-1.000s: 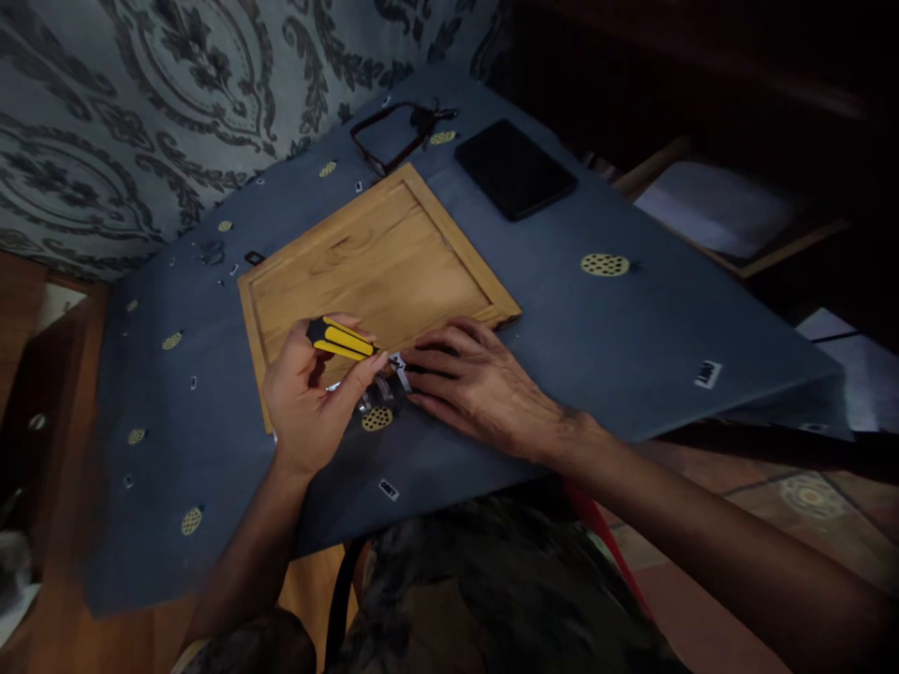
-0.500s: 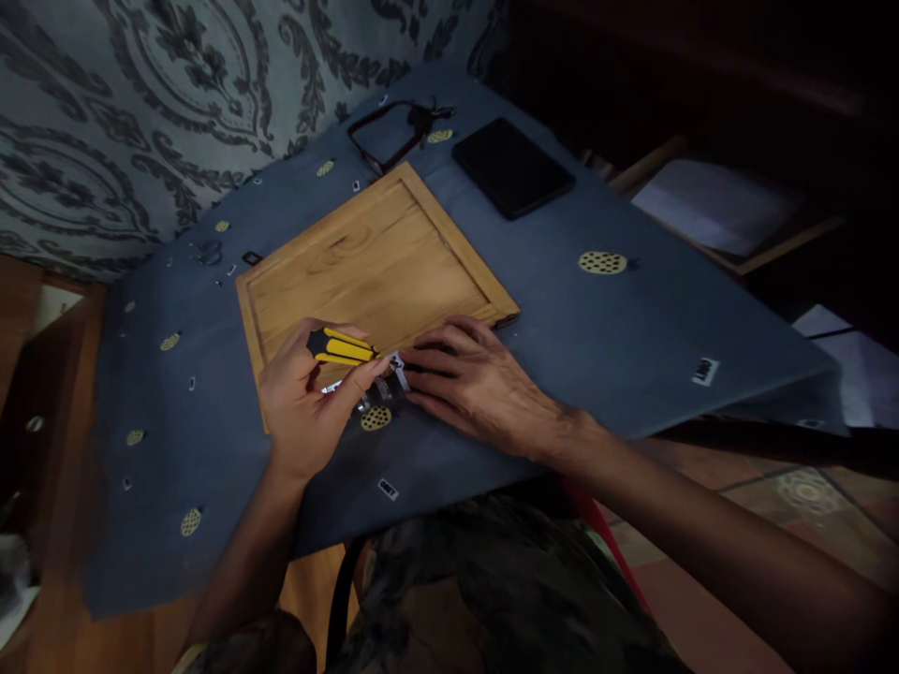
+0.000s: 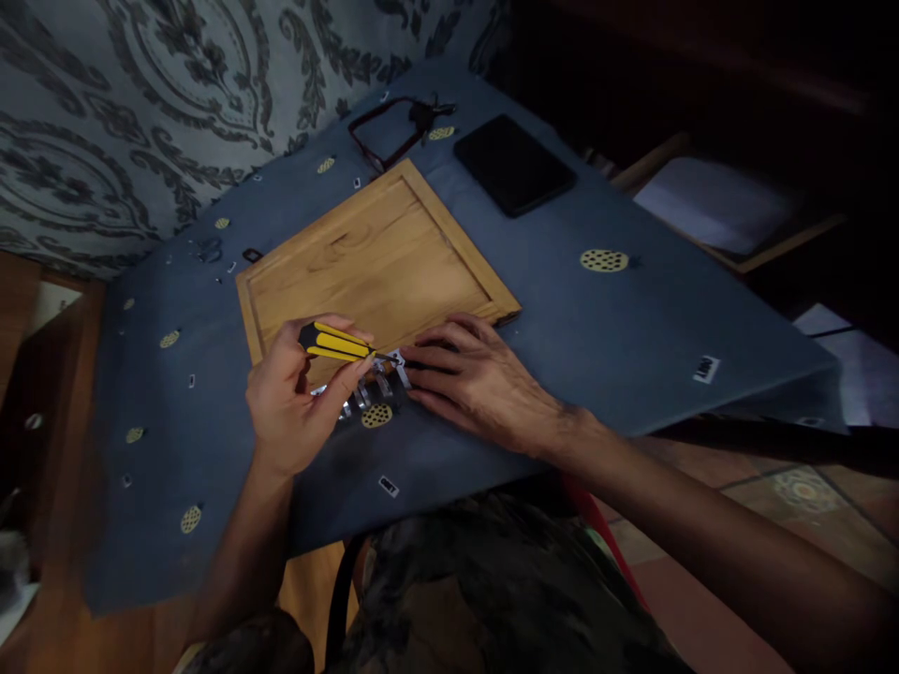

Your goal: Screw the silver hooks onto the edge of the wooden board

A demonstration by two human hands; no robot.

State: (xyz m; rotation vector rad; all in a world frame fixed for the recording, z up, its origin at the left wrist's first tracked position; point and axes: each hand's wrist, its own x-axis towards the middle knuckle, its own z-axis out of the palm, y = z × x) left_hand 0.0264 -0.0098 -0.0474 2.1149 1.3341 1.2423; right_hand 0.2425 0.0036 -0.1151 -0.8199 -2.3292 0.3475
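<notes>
My left hand (image 3: 291,402) is closed on a screwdriver with a yellow and black handle (image 3: 338,343). Its dark shaft points right, with the tip at a small silver metal piece (image 3: 401,367) on the near edge of a wooden panel (image 3: 365,262). Fingers of my right hand (image 3: 474,379) lie over the panel's near edge, their tips touching that metal piece; whether they grip it is hard to see. More shiny metal pieces (image 3: 362,395) stick out from the same edge, partly behind my left hand.
A blue patterned cloth (image 3: 562,346) covers the table. Beyond the panel are dark-framed glasses (image 3: 383,159) and a black tablet (image 3: 512,166). Small scissors (image 3: 209,250) lie at the back left. A patterned curtain (image 3: 140,122) hangs behind. Papers (image 3: 716,206) rest in an open drawer at the right.
My left hand has shifted slightly left with the screwdriver, showing more of its shaft and more of the metal pieces. My right hand has hardly moved.
</notes>
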